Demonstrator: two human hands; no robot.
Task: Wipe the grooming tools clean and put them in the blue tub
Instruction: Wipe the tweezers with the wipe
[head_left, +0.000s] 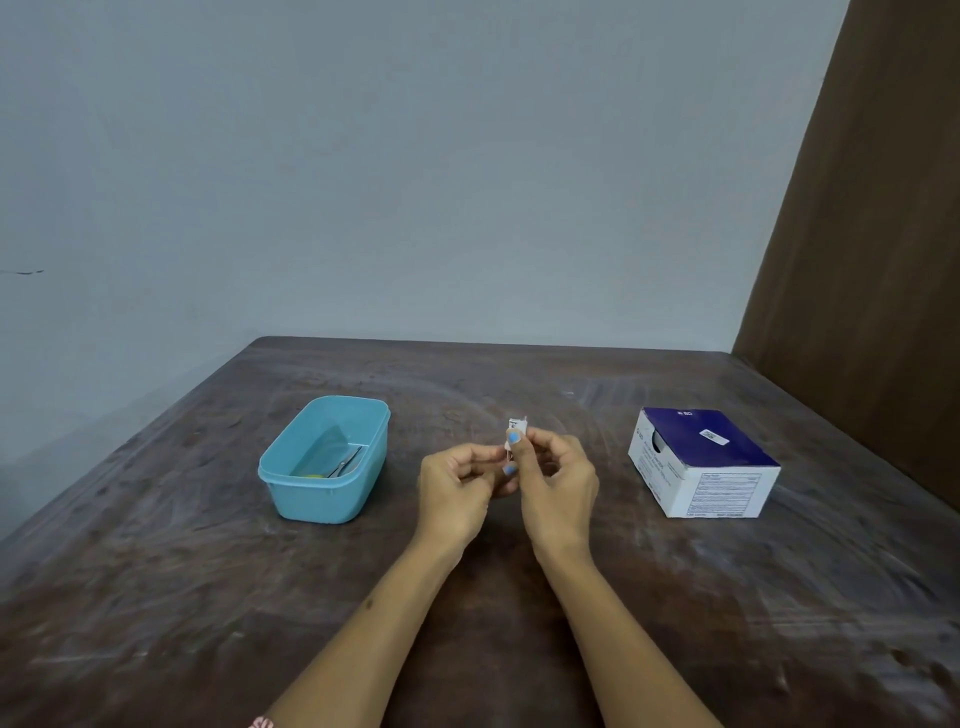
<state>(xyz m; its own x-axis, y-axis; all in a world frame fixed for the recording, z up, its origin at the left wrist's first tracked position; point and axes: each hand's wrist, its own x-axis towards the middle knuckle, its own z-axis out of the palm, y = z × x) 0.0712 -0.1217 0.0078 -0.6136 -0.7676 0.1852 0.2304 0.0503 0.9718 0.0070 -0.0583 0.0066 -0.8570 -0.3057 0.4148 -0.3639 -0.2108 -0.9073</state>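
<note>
Over the middle of the surface, both hands meet: left hand and right hand each pinch a small white sachet, apparently a wipe packet, held upright between the fingertips. Toward the left edge stands the blue tub, holding slim metal scissors and a yellow item; near the right edge sits a blue-and-white box. Risk, as judged: the tiny, slick sachet may slip or tear unevenly, spilling its wipe onto the worn, streaked surface.

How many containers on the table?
2: a blue tub left of the hands, holding scissors, and a blue-and-white box to their right. None seems hidden.
</note>
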